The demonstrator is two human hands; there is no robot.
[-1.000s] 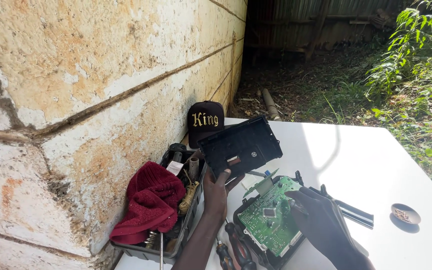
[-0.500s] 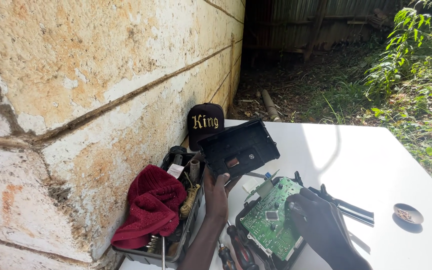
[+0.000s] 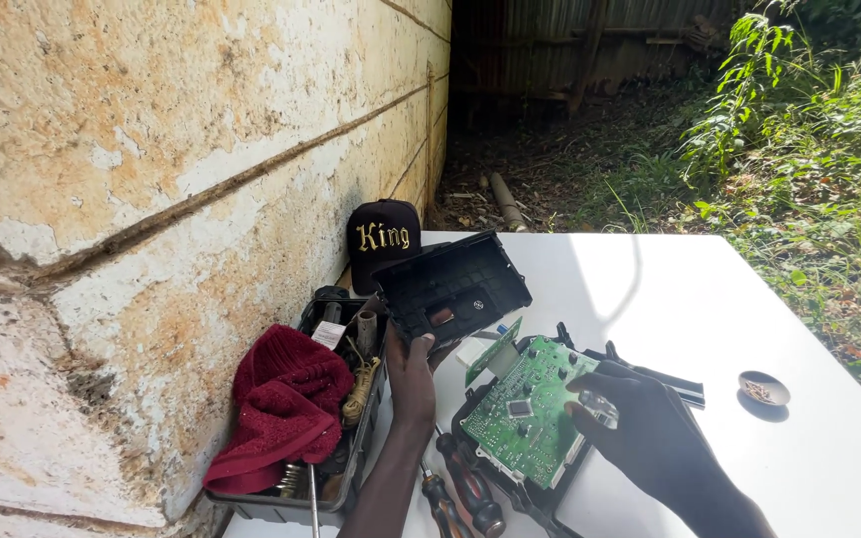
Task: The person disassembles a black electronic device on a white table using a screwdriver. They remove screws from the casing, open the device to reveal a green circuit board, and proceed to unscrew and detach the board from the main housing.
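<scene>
Lifted slightly higher, the black cover (image 3: 453,289) stayed pinched at its lower edge by the left hand (image 3: 412,377), while the right hand (image 3: 640,433) gripped the fragile, light circuit board (image 3: 525,410), best held by its edges.

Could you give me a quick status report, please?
Left hand grips black cover. Right hand rests on green circuit board. Screwdrivers lie beside it.
</scene>
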